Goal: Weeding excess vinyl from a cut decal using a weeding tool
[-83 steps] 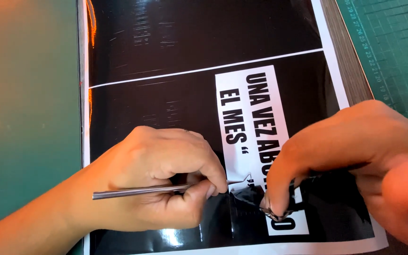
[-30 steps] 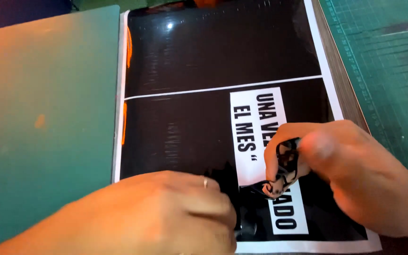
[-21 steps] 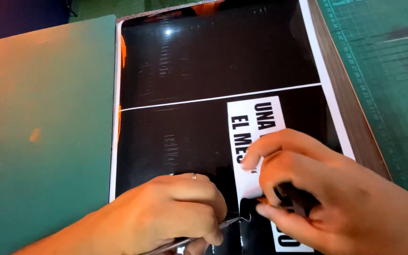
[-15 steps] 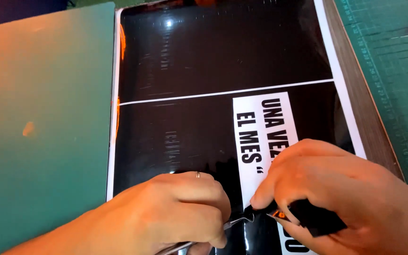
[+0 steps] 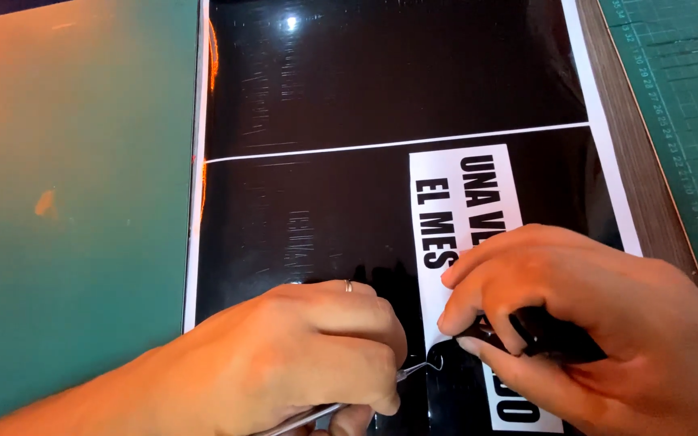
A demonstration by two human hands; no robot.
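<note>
From the head camera, your left hand point(image 5: 300, 355) is curled into a closed grip around a thin metal hook tool point(image 5: 414, 370), whose shaft runs out under your fingers and whose bent tip sits on the glossy black vinyl sheet point(image 5: 381, 81), at the left edge of the white label point(image 5: 454, 210) with black letters. Your right hand point(image 5: 583, 323) lies just to the right of that tip, fingers bent and pinching a crumpled scrap of black vinyl point(image 5: 551, 335) against the label's lower part. The two hands are near each other but not touching. The sheet lies flat, crossed by a thin white line point(image 5: 397, 145). A plain teal mat point(image 5: 74, 186) lies on its left and a gridded cutting mat point(image 5: 680, 89) on its right.
</note>
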